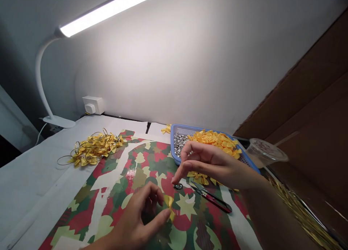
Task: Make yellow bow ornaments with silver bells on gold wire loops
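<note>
My left hand [144, 213] pinches a small yellow ribbon bow [169, 203] between thumb and fingers, just above the patterned sheet. Beside it, the thumb and forefinger of my right hand [201, 161] are closed at a small shiny silver bell [178, 186]. The fingertips partly cover the bell, so whether it is lifted or still touches the sheet cannot be seen. Close to the right wrist lies a slim black and red tool [213, 200], like tweezers or thread snips. Behind that hand, a blue basket [174, 134] holds silver bells [179, 143] and many yellow bows [214, 139].
A pile of bows on gold wire loops [96, 148] lies at the left. The Christmas-patterned sheet [141, 170] covers the middle of the white table. A clip-on lamp [40, 72] stands back left; a clear plastic tub [266, 152] and cardboard [307, 87] are at the right.
</note>
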Demonstrator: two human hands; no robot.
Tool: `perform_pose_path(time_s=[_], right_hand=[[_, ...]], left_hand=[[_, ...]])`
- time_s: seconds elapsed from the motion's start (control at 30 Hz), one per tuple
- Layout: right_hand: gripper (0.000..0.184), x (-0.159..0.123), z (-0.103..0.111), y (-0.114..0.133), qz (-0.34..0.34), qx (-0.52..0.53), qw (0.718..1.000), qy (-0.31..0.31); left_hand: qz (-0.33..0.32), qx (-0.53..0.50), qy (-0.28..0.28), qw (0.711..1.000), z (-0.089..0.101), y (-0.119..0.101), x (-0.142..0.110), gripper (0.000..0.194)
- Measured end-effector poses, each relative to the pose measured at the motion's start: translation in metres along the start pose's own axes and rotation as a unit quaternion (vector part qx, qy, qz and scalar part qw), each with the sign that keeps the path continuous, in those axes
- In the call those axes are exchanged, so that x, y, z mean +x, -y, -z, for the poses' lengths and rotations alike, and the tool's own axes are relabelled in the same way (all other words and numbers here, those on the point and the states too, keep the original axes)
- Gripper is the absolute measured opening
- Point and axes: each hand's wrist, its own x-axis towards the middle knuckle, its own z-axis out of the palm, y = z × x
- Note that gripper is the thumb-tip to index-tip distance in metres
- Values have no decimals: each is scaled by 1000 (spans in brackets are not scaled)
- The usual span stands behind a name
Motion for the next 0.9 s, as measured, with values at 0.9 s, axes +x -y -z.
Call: perform_pose_path(time_s=[0.9], right_hand=[[7, 11, -17, -1, 108, -91, 989, -52]], left_hand=[[-101, -22, -133, 986, 2, -2, -1, 12]])
